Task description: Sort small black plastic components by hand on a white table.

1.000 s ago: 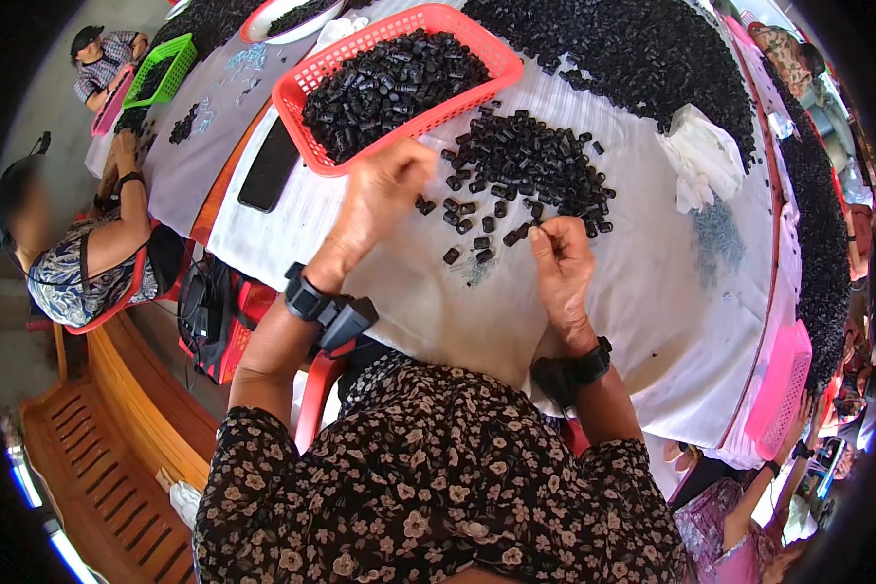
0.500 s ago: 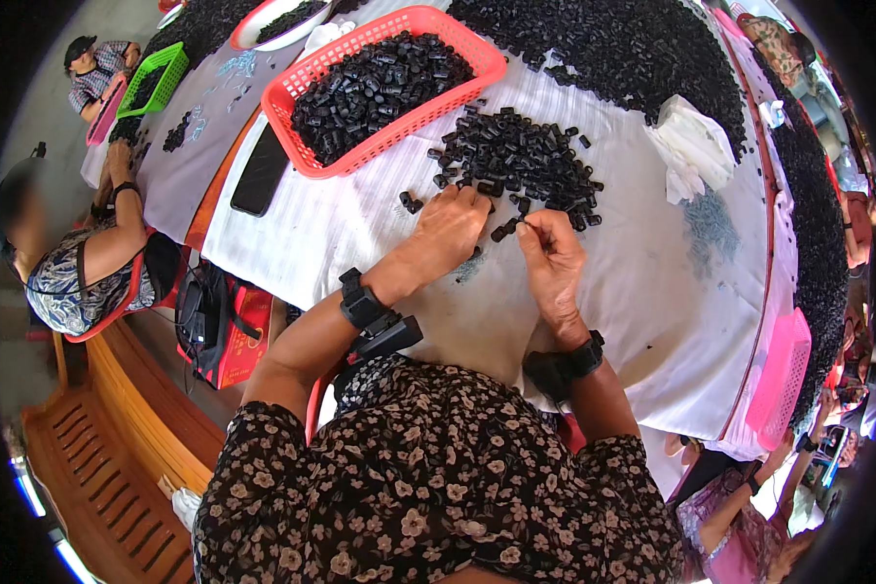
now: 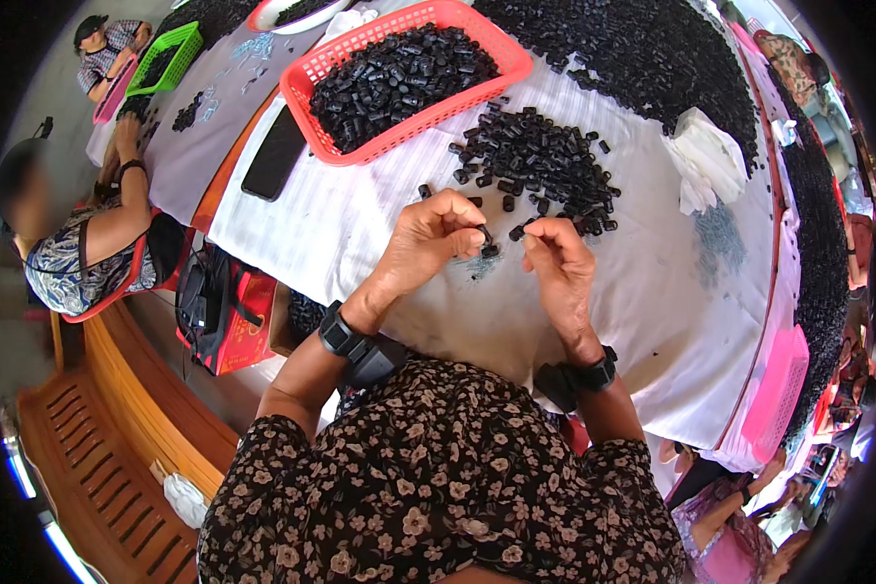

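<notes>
**Both hands pinching small black parts above the desk**

Landmark: loose pile of black parts (image 3: 540, 165) on the white-covered desk (image 3: 360, 234).

- Left hand (image 3: 428, 238): just in front of pile, nearer the person. Grip closed; thumb and fingertips pinch a small black part (image 3: 484, 234).
- Right hand (image 3: 560, 263): beside left hand, same side of pile. Grip closed on a second black piece (image 3: 519, 232) at the fingertips; exact shape too small to tell.
- The two held parts sit close together, between the hands.
- Red basket (image 3: 404, 73), full of black parts: behind pile, to the left.
- Black phone (image 3: 274, 154): left of basket.
- White cloth (image 3: 706, 156): right of pile.
- Another person (image 3: 78, 234) sits far left of pile.
</notes>
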The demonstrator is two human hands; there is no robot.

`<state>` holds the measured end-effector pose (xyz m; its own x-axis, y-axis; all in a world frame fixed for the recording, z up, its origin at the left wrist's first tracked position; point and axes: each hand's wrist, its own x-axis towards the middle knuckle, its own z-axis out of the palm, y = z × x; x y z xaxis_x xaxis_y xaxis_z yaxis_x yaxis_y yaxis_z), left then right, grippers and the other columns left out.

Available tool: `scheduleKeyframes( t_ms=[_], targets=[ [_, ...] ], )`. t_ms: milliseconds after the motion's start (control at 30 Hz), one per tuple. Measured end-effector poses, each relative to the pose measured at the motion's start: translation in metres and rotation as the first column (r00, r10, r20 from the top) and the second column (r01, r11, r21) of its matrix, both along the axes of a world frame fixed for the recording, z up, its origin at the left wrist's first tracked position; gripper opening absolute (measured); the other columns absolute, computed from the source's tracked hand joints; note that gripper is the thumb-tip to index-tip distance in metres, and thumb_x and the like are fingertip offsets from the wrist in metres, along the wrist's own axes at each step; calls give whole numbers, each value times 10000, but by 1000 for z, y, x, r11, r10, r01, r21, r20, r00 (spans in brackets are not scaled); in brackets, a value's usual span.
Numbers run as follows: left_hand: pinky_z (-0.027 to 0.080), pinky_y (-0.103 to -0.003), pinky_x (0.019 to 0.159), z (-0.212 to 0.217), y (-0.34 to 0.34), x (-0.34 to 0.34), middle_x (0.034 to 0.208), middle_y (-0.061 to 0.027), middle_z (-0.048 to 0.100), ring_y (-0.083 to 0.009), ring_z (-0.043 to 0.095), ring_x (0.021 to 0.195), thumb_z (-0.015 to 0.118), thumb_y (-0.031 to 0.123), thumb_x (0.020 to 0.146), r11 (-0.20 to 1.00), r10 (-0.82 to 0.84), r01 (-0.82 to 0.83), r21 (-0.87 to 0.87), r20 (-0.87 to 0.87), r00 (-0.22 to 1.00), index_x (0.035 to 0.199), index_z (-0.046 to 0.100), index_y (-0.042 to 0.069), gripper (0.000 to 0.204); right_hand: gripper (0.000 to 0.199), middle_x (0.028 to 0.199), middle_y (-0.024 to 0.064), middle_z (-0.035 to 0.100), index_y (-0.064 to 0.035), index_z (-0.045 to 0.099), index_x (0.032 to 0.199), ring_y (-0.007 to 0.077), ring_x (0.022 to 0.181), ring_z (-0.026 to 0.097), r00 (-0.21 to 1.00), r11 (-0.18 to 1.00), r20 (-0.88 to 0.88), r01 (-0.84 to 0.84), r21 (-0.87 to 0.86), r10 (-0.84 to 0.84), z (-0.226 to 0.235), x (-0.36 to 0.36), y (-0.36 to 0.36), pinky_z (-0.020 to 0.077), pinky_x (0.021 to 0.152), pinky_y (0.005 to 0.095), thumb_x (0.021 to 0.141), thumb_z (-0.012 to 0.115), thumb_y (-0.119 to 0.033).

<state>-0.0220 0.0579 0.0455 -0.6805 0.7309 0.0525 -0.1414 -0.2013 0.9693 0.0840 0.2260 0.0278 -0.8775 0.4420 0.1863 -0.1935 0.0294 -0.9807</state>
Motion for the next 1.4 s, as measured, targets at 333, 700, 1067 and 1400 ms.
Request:
scheduleKeyframes(
  t_ms=[333,700,1067,1400],
  targets=[
    [522,-291,717,14,-17,13,932,-79,614,-180,644,789,575,23,867,984,-84,9,180,413,907,1027,561,6,162,120,867,1,551,-18,577,966,46,654,532,983,981,-67,-174,-91,168,57,-11,-22,457,579,186,858,573,32],
    [460,-228,756,8,-23,19,978,-31,620,-87,553,828,623,-6,830,988,20,-49,144,199,980,1042,598,28,216,104,859,4,552,-14,593,929,38,651,508,973,972,-50,-229,-62,226,51,-16,-31,434,552,183,845,583,47],
    [445,-236,709,8,-23,27,897,-34,610,-94,524,746,646,66,837,994,7,-27,109,178,984,1003,593,-8,189,109,778,-9,541,-29,564,848,41,654,504,965,956,26,-262,135,261,51,-12,-30,420,554,198,802,582,67],
    [448,-222,696,8,-26,33,880,-5,606,-64,517,746,610,92,877,997,-1,-7,76,102,995,983,598,21,128,100,752,88,547,-24,574,850,180,653,561,978,866,36,-198,460,205,67,-1,-37,451,572,271,786,584,52]
  ],
)
